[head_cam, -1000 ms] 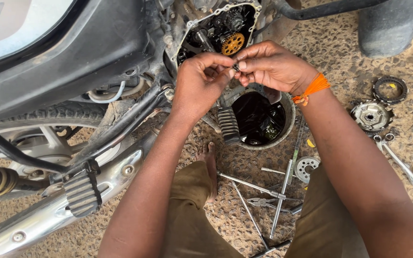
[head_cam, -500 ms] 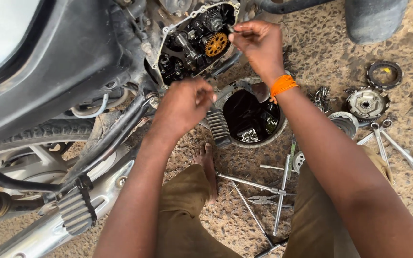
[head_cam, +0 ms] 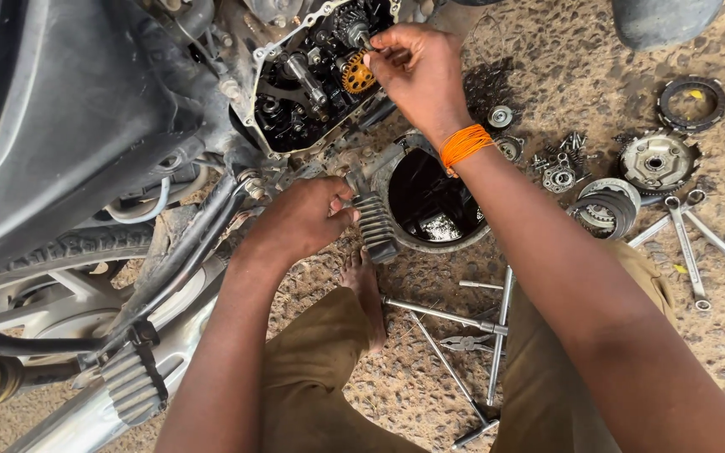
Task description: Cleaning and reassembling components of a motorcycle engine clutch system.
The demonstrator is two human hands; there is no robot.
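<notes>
Since a second ago the hands have been separated: the right hand (head_cam: 417, 71) is now pinched on a small part at the brass gear (head_cam: 357, 74) in the open engine case (head_cam: 295, 101), upper middle, while the left hand (head_cam: 304, 220) is closed around the ribbed footpeg (head_cam: 375, 226) at centre.

No packages, labels, signs or screens are in view — only bare metal parts, tools and rough ground, none bearing a visible tag or printed panel.
</notes>
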